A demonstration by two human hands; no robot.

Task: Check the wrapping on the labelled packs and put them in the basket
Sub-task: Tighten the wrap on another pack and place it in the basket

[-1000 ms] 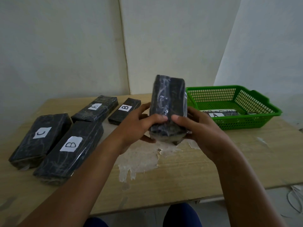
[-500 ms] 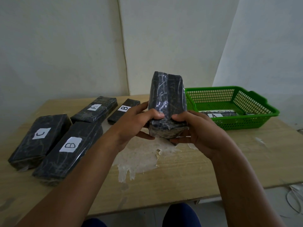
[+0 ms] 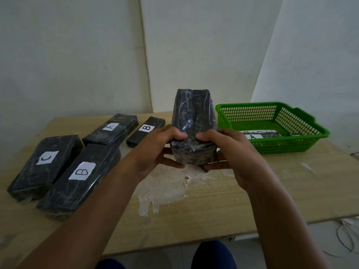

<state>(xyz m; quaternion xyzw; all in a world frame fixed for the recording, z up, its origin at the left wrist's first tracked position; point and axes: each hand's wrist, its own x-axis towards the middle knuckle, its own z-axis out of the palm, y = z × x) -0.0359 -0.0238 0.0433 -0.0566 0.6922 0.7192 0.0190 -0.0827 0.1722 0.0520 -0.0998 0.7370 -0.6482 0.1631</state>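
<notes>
I hold a black plastic-wrapped pack (image 3: 194, 121) upright above the table centre. My left hand (image 3: 157, 152) and my right hand (image 3: 231, 152) grip its near lower end, both thumbs pressed on top. Its label is hidden. On the left of the table lie the C pack (image 3: 46, 164), a large B pack (image 3: 81, 175), an A pack (image 3: 111, 129) and a small B pack (image 3: 145, 131). The green basket (image 3: 303, 144) stands at the right and holds an A pack (image 3: 258, 135).
The wooden table (image 3: 242, 195) has a pale patch of peeled surface (image 3: 165, 189) under my hands. White walls stand close behind. White wires (image 3: 347, 235) lie on the floor past the table's right front edge. My knees show below the front edge.
The held pack has tilted with its near end toward me and sunk slightly. My thumbs have moved closer together on its lower end. The packs on the table have not moved.
</notes>
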